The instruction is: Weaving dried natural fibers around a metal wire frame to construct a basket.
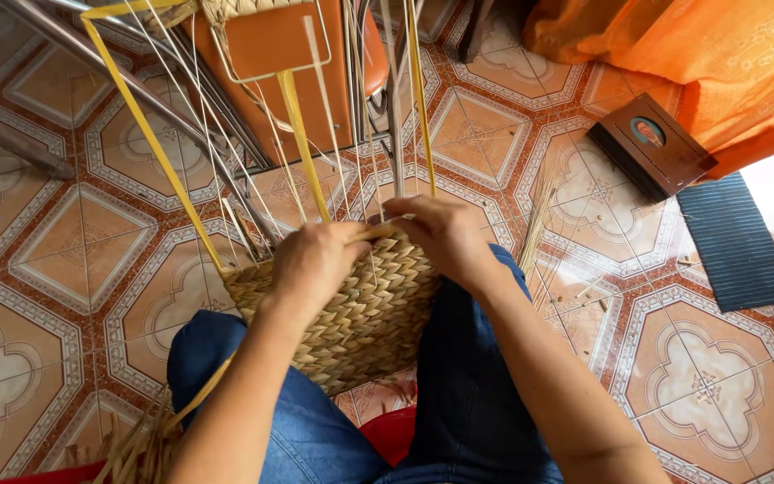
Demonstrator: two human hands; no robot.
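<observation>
The woven basket (360, 314) is mid-weave: left hand (315, 260) and right hand (445, 235) pinch a straw strand (376, 233) at its rim, which I judge needs tucking behind the next yellow upright strip (302, 143).

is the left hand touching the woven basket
Touching: the head view shows the left hand pressed onto the top edge of the woven basket, fingers curled over it.

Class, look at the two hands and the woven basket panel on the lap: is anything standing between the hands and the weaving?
Nothing visible does. The left hand and the right hand both rest directly on the top edge of the woven basket panel, fingers among the upright strands. Whether either grip is closed on a strand cannot be told.
</observation>
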